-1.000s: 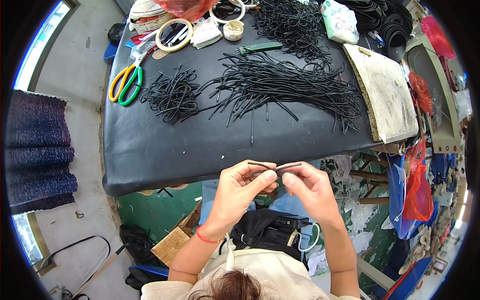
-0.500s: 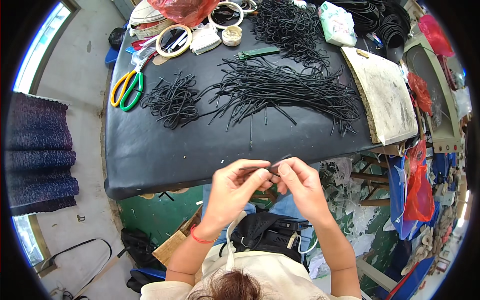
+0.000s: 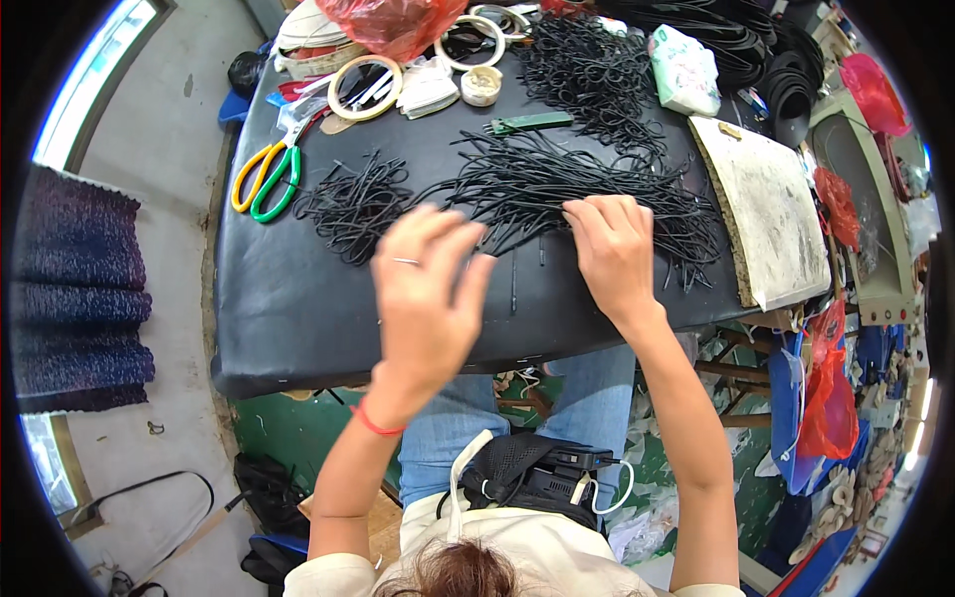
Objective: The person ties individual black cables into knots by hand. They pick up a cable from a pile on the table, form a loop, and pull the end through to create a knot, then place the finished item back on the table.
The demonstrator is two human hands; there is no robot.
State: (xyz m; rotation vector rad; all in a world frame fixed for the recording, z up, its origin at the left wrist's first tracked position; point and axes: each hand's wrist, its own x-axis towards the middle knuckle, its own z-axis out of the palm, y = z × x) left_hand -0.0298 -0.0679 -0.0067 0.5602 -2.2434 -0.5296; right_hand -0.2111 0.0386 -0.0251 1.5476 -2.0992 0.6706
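Centre frame: both hands released, right hand (image 3: pixel 614 254) on cords (image 3: pixel 557 189), left hand (image 3: pixel 428 294) above desk (image 3: pixel 288 308); scissors (image 3: pixel 264 177) upper left.

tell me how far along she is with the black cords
Done: a small heap of looped black cords lies near the scissors. In hand: nothing is gripped; the left hand hovers open over the black table, and the right hand rests on the big pile of straight cords. Left: that pile is far larger, so most remains.
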